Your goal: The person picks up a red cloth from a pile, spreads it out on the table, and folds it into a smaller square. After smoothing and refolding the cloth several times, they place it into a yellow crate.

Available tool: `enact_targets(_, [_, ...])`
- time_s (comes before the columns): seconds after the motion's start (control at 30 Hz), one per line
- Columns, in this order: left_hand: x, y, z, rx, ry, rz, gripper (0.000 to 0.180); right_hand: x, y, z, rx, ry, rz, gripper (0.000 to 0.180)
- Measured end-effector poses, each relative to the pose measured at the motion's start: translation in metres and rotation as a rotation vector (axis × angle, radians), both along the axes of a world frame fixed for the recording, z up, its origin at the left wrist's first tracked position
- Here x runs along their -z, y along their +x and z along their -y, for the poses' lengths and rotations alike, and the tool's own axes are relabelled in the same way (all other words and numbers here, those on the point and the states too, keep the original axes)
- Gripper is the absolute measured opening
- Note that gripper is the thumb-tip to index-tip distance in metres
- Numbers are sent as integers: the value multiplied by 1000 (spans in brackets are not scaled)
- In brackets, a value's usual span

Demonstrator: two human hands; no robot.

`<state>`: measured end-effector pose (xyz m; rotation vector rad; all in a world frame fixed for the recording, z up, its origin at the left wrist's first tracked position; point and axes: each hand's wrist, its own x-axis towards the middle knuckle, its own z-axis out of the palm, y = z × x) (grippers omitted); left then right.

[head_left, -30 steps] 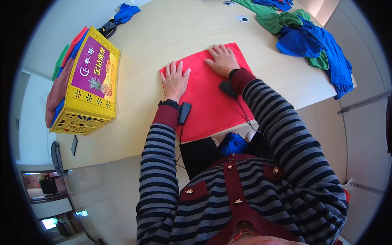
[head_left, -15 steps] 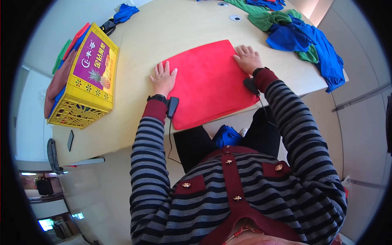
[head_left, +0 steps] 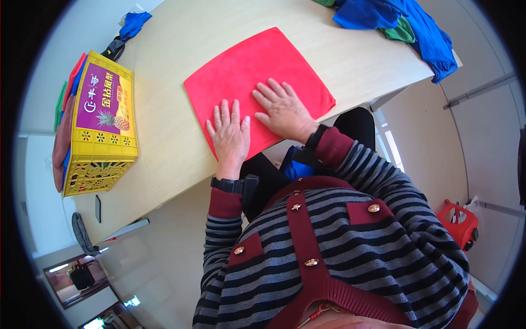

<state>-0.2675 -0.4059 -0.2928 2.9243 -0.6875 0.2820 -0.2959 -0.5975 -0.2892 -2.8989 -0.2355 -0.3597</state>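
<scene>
A red cloth lies spread flat on the pale table, its near edge along the table's front edge. My left hand rests on the cloth's near left part, palm down with the fingers stretched out. To its right my right hand also presses flat on the cloth, fingers apart and pointing up and left. Neither hand holds anything. Each wrist wears a dark band with a small black device.
At the left of the table stands a yellow plastic crate with coloured cloths over its far side. A dark phone-like slab lies near it. Blue cloths and a green one heap at the far right. A red plastic stool stands on the floor.
Both hands have moved from the cloth's left and right edges inward to its near part, closer together. The view has shifted, and the cloth now appears turned slightly.
</scene>
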Motion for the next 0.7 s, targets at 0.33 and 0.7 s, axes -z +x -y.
enact_targets(0.33, [5, -4, -28, -73, -23, -19, 61, 2, -25, 74, 248, -97, -38, 60])
enact_targets(0.7, [-10, -54, -72, 221, -130, 42, 57, -5, -62, 115, -51, 16, 24, 68])
